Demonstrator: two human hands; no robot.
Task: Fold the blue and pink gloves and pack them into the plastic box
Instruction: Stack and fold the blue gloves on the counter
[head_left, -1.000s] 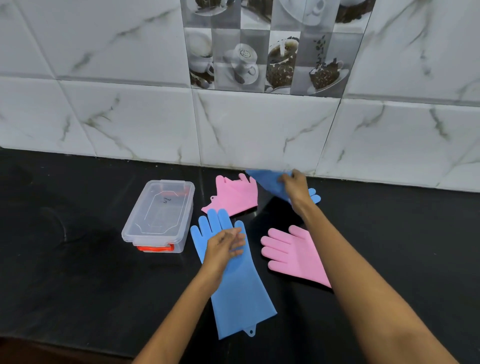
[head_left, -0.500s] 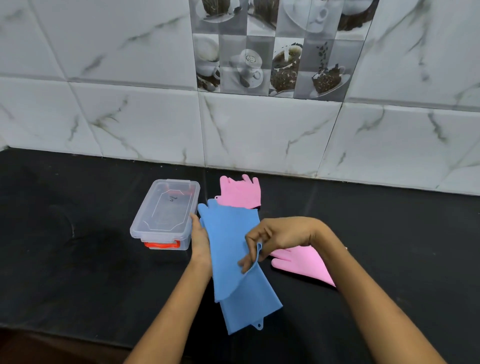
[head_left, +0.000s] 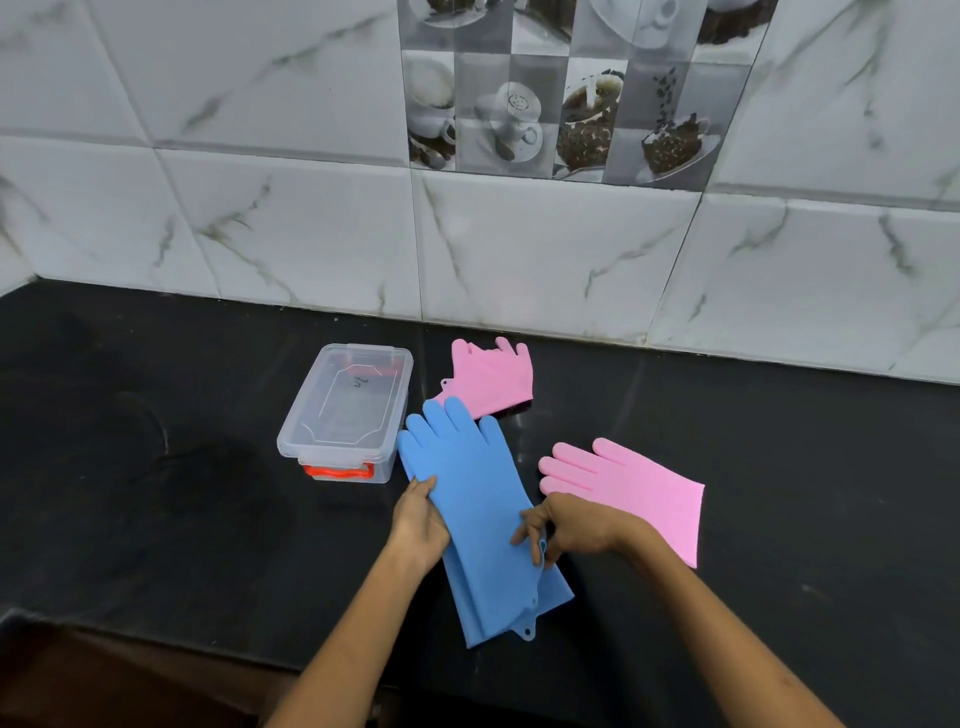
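Observation:
Two blue gloves (head_left: 475, 499) lie stacked one on the other in the middle of the black counter, fingers pointing away from me. My left hand (head_left: 420, 519) grips the stack's left edge. My right hand (head_left: 563, 527) pinches the right edge of the upper blue glove. A pink glove (head_left: 631, 488) lies flat to the right, partly under my right forearm. A second pink glove (head_left: 491, 379), folded, sits behind the blue ones near the wall. The clear plastic box (head_left: 345, 410) with a shut lid and an orange latch stands left of the blue gloves.
The black counter (head_left: 156, 467) runs to a tiled marble wall (head_left: 519, 249) behind the gloves. Its front edge (head_left: 130, 631) passes just below my forearms.
My right hand carried the second blue glove from the wall and laid it on the first blue glove. Both hands now hold the stack's edges, and the pink glove on the right is uncovered.

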